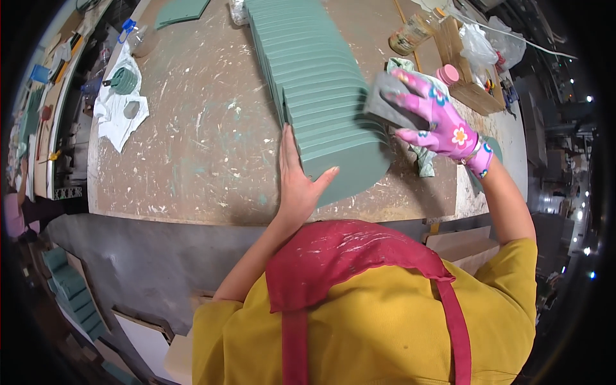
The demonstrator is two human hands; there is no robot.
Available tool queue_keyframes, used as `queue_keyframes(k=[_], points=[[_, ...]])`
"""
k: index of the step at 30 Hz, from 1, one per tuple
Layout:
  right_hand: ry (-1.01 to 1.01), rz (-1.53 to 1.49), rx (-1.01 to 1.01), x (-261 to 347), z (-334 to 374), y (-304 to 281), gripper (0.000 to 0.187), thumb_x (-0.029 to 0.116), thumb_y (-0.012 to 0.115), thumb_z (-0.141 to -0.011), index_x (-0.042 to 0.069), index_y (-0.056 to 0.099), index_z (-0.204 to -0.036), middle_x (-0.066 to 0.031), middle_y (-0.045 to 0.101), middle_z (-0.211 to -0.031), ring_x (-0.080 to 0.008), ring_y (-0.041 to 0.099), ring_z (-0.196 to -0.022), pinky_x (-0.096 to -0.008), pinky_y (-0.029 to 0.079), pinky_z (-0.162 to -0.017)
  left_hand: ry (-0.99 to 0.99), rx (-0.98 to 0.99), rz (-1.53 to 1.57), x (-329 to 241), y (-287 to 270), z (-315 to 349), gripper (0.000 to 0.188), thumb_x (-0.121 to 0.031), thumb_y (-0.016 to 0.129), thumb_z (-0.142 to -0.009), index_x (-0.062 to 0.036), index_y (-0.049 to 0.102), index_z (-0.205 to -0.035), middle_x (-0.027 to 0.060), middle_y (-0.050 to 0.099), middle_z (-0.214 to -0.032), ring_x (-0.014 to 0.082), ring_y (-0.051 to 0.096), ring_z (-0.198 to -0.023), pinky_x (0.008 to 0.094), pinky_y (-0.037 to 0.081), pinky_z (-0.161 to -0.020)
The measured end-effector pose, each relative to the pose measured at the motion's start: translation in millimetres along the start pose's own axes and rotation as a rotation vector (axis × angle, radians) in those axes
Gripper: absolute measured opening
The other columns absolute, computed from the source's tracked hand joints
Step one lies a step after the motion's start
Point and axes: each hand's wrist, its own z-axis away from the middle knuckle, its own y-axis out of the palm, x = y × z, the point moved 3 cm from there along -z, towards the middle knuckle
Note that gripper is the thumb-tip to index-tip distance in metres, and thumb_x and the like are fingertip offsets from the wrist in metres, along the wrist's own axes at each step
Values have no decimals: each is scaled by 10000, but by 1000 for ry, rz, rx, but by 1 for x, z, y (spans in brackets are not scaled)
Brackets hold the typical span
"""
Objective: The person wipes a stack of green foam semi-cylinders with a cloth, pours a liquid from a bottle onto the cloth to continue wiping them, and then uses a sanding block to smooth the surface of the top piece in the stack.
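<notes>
A long row of overlapping thin green panels [324, 83] with rounded right ends runs away from me across the worktable [186, 128]. My left hand [300, 176], bare, lies along the row's left edge near the front. Its fingers are stretched flat against the side, and the thumb rests apart on the nearest panel. In a pink flowered glove, my right hand [439, 122] grips a grey sanding block [385, 99] at the panels' rounded right ends. Whether the block touches them I cannot tell. Below that hand lies a crumpled pale green cloth [423, 160].
A jar with an orange lid [410, 35], a pink lid [447, 74] and a wooden box [468, 70] with plastic bags stand at the right. On the left, a white cloth [122, 102] lies under a green round container [124, 81]. Another green panel [181, 11] lies far left.
</notes>
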Motion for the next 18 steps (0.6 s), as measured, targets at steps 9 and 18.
queue_keyframes(k=[9, 18], points=[[-543, -221, -133, 94, -89, 79, 549, 366, 584, -853, 144, 453, -1338, -213, 356, -1412, -378, 402, -1253, -465, 324, -1052, -53, 210, 34, 36, 5, 14, 598, -219, 777, -709, 28, 541, -1199, 197, 564, -1195, 294, 534, -1134, 380, 400, -988], [-258, -11, -105, 11, -34, 58, 575, 423, 542, -874, 146, 433, -1366, -216, 355, -1408, -379, 471, -1197, -442, 413, -1017, -132, 111, 151, -8, -3, -13, 1059, -138, 794, -655, 25, 109, -1446, 244, 379, -1360, 341, 408, -1242, 396, 354, -1017]])
